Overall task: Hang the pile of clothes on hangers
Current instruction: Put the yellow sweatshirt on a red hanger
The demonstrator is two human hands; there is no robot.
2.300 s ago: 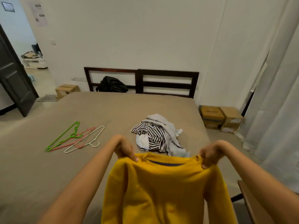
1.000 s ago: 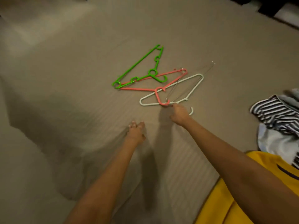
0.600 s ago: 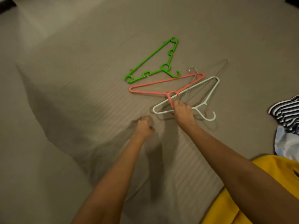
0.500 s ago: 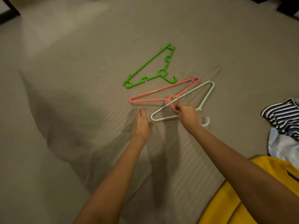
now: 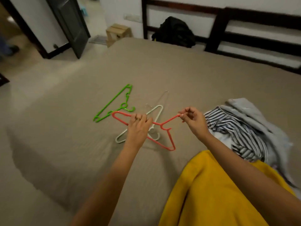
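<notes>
Two hands, left (image 5: 138, 128) and right (image 5: 193, 121), pinch the pink hanger (image 5: 171, 119) between them.

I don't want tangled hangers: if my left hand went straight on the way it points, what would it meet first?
Likely the white hanger, lying just past the left hand, which grips the red hanger. The hand may be raised above it; depth is unclear.
</notes>
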